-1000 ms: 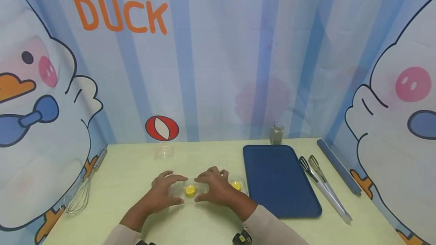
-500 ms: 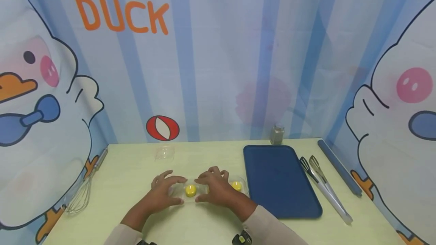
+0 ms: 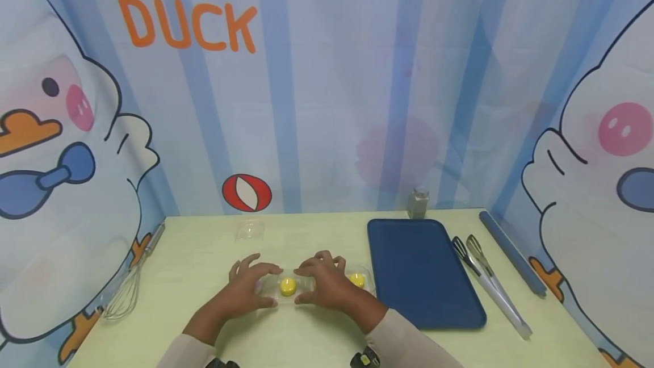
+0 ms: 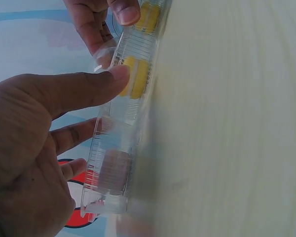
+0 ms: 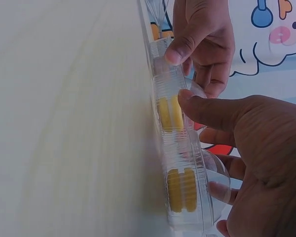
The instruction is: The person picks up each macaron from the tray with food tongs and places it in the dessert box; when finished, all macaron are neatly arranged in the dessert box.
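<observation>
A clear plastic blister tray (image 3: 365, 277) lies on the pale green table, with a yellow round piece (image 3: 288, 286) in its middle cell and another yellow piece (image 3: 356, 280) in its right cell. My left hand (image 3: 271, 286) pinches the tray's left part, thumb on the near side and fingers on the far side. My right hand (image 3: 302, 286) pinches it the same way just right of the middle piece. In the left wrist view my thumb (image 4: 84, 89) presses the ribbed tray wall (image 4: 113, 168). The right wrist view shows the tray (image 5: 185, 148) edge-on with both yellow pieces inside.
A dark blue flat tray (image 3: 419, 271) lies to the right, with metal tongs (image 3: 490, 285) and a blue rod (image 3: 511, 254) beyond it. A small shaker (image 3: 418, 202) stands at the back. A whisk (image 3: 128, 288) lies far left; a clear plastic piece (image 3: 249, 229) sits behind my hands.
</observation>
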Action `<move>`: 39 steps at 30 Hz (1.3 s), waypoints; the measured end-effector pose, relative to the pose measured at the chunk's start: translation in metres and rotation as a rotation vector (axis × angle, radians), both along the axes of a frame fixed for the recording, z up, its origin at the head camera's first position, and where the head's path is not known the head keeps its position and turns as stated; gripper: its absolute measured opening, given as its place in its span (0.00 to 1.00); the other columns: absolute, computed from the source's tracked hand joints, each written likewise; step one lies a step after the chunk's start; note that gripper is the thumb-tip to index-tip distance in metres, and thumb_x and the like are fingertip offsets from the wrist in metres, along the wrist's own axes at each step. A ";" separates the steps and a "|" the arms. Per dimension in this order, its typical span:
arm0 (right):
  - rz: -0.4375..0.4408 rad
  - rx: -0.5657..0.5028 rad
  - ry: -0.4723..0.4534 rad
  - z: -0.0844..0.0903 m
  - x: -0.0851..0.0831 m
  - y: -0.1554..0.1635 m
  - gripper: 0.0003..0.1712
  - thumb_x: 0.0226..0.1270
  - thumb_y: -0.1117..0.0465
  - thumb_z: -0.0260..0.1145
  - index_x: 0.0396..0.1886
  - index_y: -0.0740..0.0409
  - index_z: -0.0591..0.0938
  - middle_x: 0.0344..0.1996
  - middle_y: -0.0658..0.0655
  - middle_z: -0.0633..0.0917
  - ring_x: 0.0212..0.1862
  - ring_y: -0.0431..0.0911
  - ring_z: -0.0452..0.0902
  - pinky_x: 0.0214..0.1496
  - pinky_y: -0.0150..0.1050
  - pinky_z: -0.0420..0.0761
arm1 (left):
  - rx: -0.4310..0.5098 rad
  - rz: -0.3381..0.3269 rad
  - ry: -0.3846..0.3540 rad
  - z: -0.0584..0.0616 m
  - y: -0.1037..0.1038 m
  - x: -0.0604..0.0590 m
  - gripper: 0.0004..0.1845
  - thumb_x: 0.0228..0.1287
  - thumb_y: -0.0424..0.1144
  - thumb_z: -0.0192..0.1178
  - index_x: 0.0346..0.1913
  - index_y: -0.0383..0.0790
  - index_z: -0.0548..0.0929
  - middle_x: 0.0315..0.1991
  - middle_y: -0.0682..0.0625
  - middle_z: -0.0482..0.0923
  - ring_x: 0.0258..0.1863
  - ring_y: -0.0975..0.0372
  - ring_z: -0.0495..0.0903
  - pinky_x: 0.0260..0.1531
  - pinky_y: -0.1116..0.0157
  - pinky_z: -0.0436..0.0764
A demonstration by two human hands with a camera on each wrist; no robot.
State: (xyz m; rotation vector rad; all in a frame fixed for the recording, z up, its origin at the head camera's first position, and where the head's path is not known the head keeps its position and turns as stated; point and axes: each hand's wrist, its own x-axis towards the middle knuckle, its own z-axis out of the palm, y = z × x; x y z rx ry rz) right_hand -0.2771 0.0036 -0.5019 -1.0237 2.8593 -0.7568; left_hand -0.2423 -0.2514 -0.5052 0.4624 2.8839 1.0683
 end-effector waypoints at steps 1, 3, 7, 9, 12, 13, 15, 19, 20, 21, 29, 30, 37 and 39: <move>0.001 0.001 -0.002 0.001 0.000 0.000 0.34 0.63 0.47 0.84 0.68 0.50 0.88 0.65 0.52 0.87 0.70 0.53 0.70 0.66 0.66 0.63 | -0.003 -0.003 0.002 0.000 0.000 0.000 0.32 0.55 0.39 0.84 0.64 0.50 0.85 0.69 0.45 0.83 0.86 0.33 0.49 0.80 0.24 0.33; 0.004 0.006 0.005 0.001 0.000 0.000 0.34 0.63 0.47 0.84 0.67 0.49 0.88 0.65 0.52 0.87 0.70 0.53 0.70 0.66 0.66 0.64 | -0.009 -0.009 0.007 0.002 0.000 0.000 0.33 0.55 0.40 0.85 0.64 0.50 0.84 0.70 0.45 0.82 0.86 0.33 0.48 0.79 0.23 0.33; 0.005 0.021 0.020 0.002 -0.001 -0.001 0.34 0.63 0.46 0.85 0.67 0.49 0.88 0.65 0.52 0.87 0.70 0.52 0.71 0.67 0.67 0.63 | -0.018 -0.016 0.016 0.006 0.000 0.001 0.36 0.54 0.42 0.85 0.67 0.47 0.83 0.71 0.44 0.81 0.86 0.32 0.49 0.78 0.22 0.32; 0.004 0.037 0.031 0.002 -0.001 -0.001 0.35 0.63 0.44 0.84 0.68 0.49 0.88 0.65 0.52 0.86 0.71 0.52 0.71 0.68 0.68 0.63 | -0.024 -0.016 0.024 0.008 -0.002 0.001 0.37 0.54 0.44 0.85 0.68 0.47 0.82 0.72 0.44 0.80 0.85 0.32 0.50 0.78 0.21 0.33; 0.008 0.050 0.049 0.003 0.000 -0.002 0.36 0.65 0.42 0.82 0.69 0.49 0.87 0.67 0.51 0.85 0.72 0.52 0.71 0.70 0.70 0.63 | -0.030 -0.015 0.039 0.009 -0.007 0.001 0.38 0.55 0.47 0.85 0.69 0.46 0.82 0.74 0.43 0.78 0.84 0.33 0.54 0.76 0.20 0.35; 0.010 0.050 0.053 0.004 0.001 -0.003 0.36 0.65 0.41 0.82 0.69 0.49 0.86 0.67 0.52 0.85 0.72 0.52 0.70 0.70 0.71 0.63 | -0.031 -0.014 0.048 0.009 -0.009 0.000 0.38 0.56 0.48 0.84 0.70 0.46 0.82 0.75 0.42 0.77 0.84 0.33 0.55 0.75 0.19 0.36; 0.014 0.050 0.063 0.008 0.001 -0.003 0.36 0.67 0.40 0.80 0.70 0.49 0.86 0.68 0.52 0.84 0.73 0.52 0.70 0.71 0.72 0.62 | -0.027 -0.010 0.070 0.009 -0.013 -0.001 0.38 0.59 0.49 0.83 0.71 0.45 0.81 0.77 0.40 0.74 0.83 0.34 0.58 0.73 0.17 0.37; 0.010 0.049 0.056 0.015 -0.001 -0.006 0.34 0.70 0.39 0.78 0.70 0.49 0.86 0.68 0.52 0.84 0.72 0.52 0.70 0.71 0.73 0.62 | -0.019 -0.001 0.118 0.011 -0.020 -0.004 0.38 0.66 0.51 0.78 0.75 0.44 0.78 0.79 0.38 0.71 0.81 0.34 0.63 0.70 0.14 0.44; 0.009 0.046 0.049 0.016 -0.002 -0.007 0.34 0.70 0.40 0.77 0.70 0.49 0.86 0.68 0.52 0.84 0.72 0.52 0.70 0.71 0.72 0.62 | -0.017 -0.003 0.130 0.012 -0.022 -0.005 0.37 0.67 0.52 0.77 0.75 0.44 0.78 0.79 0.37 0.71 0.80 0.33 0.65 0.70 0.14 0.48; 0.008 0.036 0.036 0.018 -0.003 -0.008 0.33 0.71 0.40 0.77 0.70 0.50 0.86 0.68 0.52 0.84 0.72 0.53 0.70 0.70 0.72 0.62 | -0.013 -0.002 0.137 0.013 -0.025 -0.006 0.37 0.68 0.52 0.76 0.76 0.45 0.77 0.79 0.37 0.71 0.79 0.33 0.66 0.70 0.15 0.52; -0.016 -0.010 -0.056 0.024 -0.014 -0.021 0.32 0.74 0.40 0.74 0.69 0.51 0.86 0.68 0.53 0.85 0.72 0.53 0.71 0.67 0.63 0.64 | 0.105 0.052 0.090 0.017 -0.044 -0.017 0.38 0.73 0.51 0.71 0.80 0.41 0.73 0.82 0.32 0.63 0.82 0.32 0.61 0.74 0.23 0.64; -0.019 -0.015 -0.067 0.025 -0.015 -0.023 0.32 0.74 0.40 0.74 0.69 0.51 0.86 0.68 0.52 0.85 0.72 0.53 0.72 0.67 0.61 0.64 | 0.114 0.060 0.077 0.017 -0.046 -0.019 0.38 0.74 0.51 0.71 0.80 0.41 0.72 0.82 0.32 0.61 0.82 0.32 0.61 0.75 0.24 0.64; -0.042 -0.053 -0.141 0.033 -0.024 -0.035 0.31 0.75 0.41 0.74 0.69 0.53 0.86 0.67 0.52 0.86 0.70 0.52 0.72 0.65 0.56 0.66 | 0.106 0.114 0.022 0.017 -0.057 -0.034 0.40 0.76 0.52 0.68 0.83 0.42 0.67 0.83 0.31 0.55 0.77 0.31 0.68 0.72 0.28 0.73; -0.048 -0.064 -0.169 0.034 -0.027 -0.038 0.32 0.75 0.41 0.73 0.70 0.53 0.86 0.68 0.52 0.86 0.73 0.54 0.72 0.69 0.60 0.67 | 0.103 0.132 -0.010 0.017 -0.060 -0.039 0.41 0.77 0.53 0.67 0.84 0.43 0.65 0.83 0.31 0.54 0.76 0.31 0.70 0.71 0.29 0.74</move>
